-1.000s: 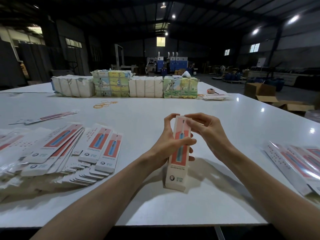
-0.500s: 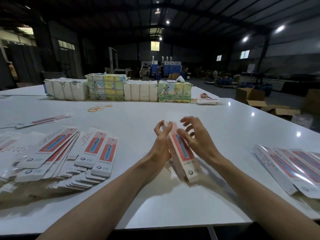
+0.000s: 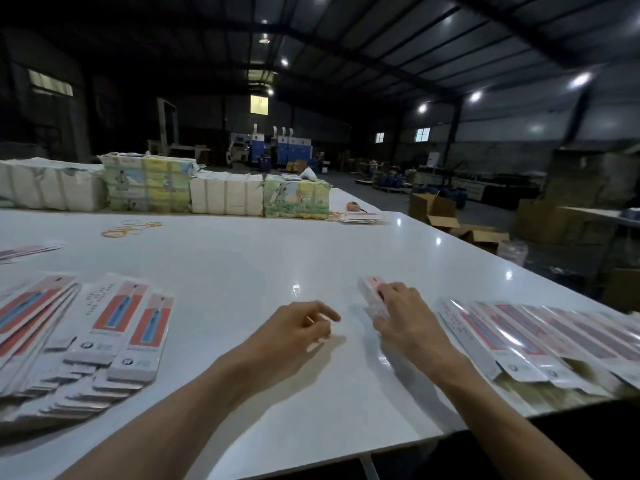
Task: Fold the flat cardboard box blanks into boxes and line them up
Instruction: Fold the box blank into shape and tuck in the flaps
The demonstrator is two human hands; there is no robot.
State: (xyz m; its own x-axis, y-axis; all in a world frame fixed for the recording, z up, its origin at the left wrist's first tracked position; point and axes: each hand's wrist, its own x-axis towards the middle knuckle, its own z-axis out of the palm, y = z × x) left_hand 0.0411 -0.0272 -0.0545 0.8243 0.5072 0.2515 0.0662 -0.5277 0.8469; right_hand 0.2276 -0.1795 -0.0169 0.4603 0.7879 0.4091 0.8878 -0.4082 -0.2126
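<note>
My right hand (image 3: 403,317) grips a long, narrow pink-and-white folded box (image 3: 371,292) and holds it low over the white table (image 3: 277,265). It is just left of a row of similar boxes (image 3: 526,341) lying side by side along the right edge. Much of the held box is hidden under my fingers. My left hand (image 3: 299,327) hovers over the table's middle with loosely curled fingers and holds nothing. A fanned pile of flat box blanks (image 3: 114,327) with red and blue print lies at the left.
Wrapped bundles of packed stock (image 3: 173,188) line the table's far side. Loose rubber bands (image 3: 131,228) lie in front of them and a few more blanks (image 3: 360,217) at the far right. Open cardboard cartons (image 3: 450,216) stand on the floor beyond the right edge.
Both hands held the box upright at the table's centre. My left hand has let go, and my right hand has carried the box down and to the right, beside the row.
</note>
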